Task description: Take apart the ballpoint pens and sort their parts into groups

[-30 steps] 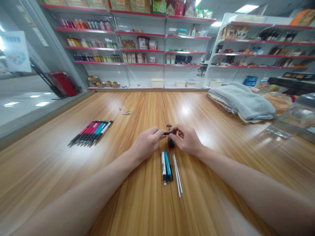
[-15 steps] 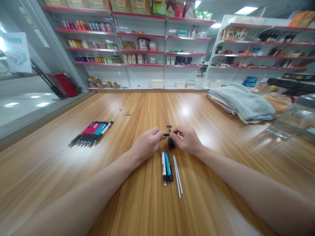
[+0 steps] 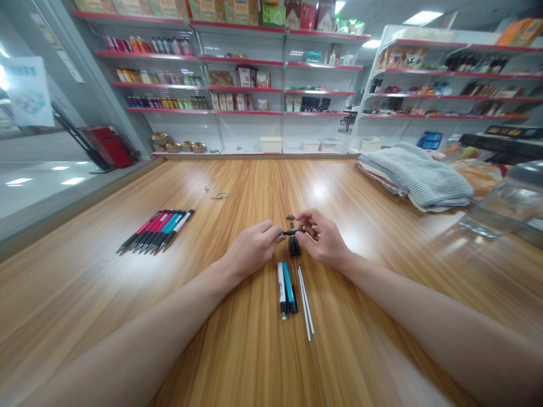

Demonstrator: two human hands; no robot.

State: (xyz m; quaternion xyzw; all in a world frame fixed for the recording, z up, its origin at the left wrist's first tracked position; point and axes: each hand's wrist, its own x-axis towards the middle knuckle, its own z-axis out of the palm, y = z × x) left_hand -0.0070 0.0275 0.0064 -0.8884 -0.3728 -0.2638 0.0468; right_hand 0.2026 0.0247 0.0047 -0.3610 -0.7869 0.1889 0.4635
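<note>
Black pen barrel [image 3: 292, 232] held level above the table, between both hands

My left hand [image 3: 254, 247] pinches its left end; my right hand [image 3: 323, 242] sits half open at its right end, hold unclear; black pen part [image 3: 294, 246] lies just below, on wooden table [image 3: 237, 350]

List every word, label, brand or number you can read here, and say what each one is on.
Nothing can be read as text.
The heading on the white poster is too blurred to read.
The labels on the shelf packages are too small.
The fanned pens and the black pen part show no legible marking.
</note>
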